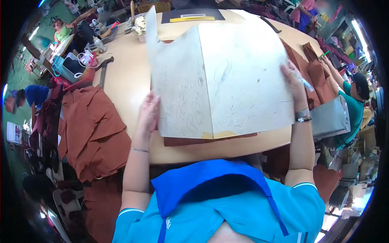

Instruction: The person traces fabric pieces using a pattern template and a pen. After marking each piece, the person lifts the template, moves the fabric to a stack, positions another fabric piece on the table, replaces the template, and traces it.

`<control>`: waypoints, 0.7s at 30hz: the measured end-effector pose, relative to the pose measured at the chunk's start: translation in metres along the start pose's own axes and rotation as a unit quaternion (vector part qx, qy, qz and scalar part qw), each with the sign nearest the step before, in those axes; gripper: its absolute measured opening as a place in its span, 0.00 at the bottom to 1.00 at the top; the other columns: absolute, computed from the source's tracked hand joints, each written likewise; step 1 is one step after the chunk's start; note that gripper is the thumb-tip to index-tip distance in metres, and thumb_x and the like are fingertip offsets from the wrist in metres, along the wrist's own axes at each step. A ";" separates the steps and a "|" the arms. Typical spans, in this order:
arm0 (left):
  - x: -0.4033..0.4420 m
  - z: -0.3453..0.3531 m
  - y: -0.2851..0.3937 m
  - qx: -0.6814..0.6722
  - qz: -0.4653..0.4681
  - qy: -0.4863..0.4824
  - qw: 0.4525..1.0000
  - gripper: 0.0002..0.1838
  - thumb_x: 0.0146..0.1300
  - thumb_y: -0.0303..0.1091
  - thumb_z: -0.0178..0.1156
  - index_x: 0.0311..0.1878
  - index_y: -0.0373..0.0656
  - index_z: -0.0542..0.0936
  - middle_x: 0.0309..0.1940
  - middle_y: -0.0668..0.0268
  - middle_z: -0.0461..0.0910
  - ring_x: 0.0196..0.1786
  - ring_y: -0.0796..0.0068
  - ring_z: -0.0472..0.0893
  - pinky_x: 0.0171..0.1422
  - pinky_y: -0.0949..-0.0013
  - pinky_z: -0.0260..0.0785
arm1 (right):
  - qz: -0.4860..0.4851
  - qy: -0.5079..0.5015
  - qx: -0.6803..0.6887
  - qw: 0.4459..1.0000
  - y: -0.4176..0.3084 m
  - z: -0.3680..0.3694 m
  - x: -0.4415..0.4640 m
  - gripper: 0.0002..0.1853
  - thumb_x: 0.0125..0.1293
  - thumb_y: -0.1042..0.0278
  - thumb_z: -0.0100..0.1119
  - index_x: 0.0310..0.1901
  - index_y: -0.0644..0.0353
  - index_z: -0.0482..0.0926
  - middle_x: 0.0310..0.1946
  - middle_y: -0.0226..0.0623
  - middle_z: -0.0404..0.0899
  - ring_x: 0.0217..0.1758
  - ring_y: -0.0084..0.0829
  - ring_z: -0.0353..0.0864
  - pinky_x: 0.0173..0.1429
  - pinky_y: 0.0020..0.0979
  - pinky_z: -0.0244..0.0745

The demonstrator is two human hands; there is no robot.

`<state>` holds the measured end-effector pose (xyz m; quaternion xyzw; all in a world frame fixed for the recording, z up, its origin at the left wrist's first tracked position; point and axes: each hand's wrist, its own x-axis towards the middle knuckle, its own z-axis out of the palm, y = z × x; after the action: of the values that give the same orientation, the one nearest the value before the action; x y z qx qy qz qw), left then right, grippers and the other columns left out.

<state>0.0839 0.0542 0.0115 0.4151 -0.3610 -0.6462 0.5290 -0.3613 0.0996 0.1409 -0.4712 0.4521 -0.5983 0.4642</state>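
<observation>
A large pale grey pattern board (247,81) with handwriting and a seam line spans the middle of the view, above the table (125,73). My left hand (150,112) grips its left edge, fingers closed on it. At the right edge, my right hand (294,79) holds the board, and a light pen-like item lies along its fingers. Brown fabric (190,141) shows beneath the board's lower edge. The board hides most of what lies under it.
Brown fabric pieces (93,133) are stacked at the left edge. A hammer (104,69) and red basket (83,77) lie beyond. A metal box (330,117) stands right, near a co-worker in green (350,117). A dark mat (192,16) lies at the far edge.
</observation>
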 end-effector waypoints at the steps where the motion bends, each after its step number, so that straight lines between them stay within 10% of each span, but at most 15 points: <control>1: -0.003 -0.014 -0.001 0.061 0.024 0.046 0.997 0.25 0.67 0.30 0.62 0.65 0.38 0.68 0.53 0.61 0.77 0.54 0.77 0.76 0.59 0.71 0.71 | 0.001 0.039 -0.035 0.999 0.016 -0.003 -0.008 0.23 0.68 0.64 0.63 0.61 0.64 0.73 0.49 0.36 0.82 0.48 0.22 0.81 0.53 0.24 0.76; 4: -0.012 -0.046 -0.005 0.222 0.055 0.049 0.972 0.26 0.65 0.26 0.64 0.64 0.34 0.68 0.45 0.61 0.80 0.48 0.78 0.79 0.53 0.74 0.73 | 0.091 0.038 -0.268 0.958 0.066 -0.025 -0.030 0.22 0.65 0.68 0.66 0.59 0.65 0.74 0.44 0.32 0.81 0.45 0.21 0.79 0.50 0.23 0.75; 7: -0.020 -0.048 -0.009 0.329 0.051 0.046 0.942 0.26 0.61 0.27 0.67 0.62 0.32 0.71 0.35 0.67 0.80 0.38 0.81 0.79 0.44 0.76 0.74 | 0.099 0.083 -0.215 0.968 0.119 -0.027 -0.044 0.24 0.61 0.68 0.71 0.58 0.65 0.77 0.29 0.24 0.77 0.26 0.13 0.71 0.32 0.18 0.70; 21: -0.004 -0.052 -0.007 0.518 0.072 0.072 0.849 0.34 0.55 0.38 0.73 0.64 0.37 0.75 0.32 0.67 0.78 0.30 0.77 0.78 0.38 0.72 0.71 | 0.096 0.178 -0.355 0.913 0.147 -0.027 -0.048 0.26 0.56 0.64 0.76 0.55 0.63 0.80 0.26 0.24 0.74 0.27 0.16 0.72 0.31 0.22 0.71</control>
<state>0.1293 0.0586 -0.0151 0.6474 -0.6331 -0.2931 0.3068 -0.3627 0.1263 -0.0136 -0.4451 0.7528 -0.4248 0.2338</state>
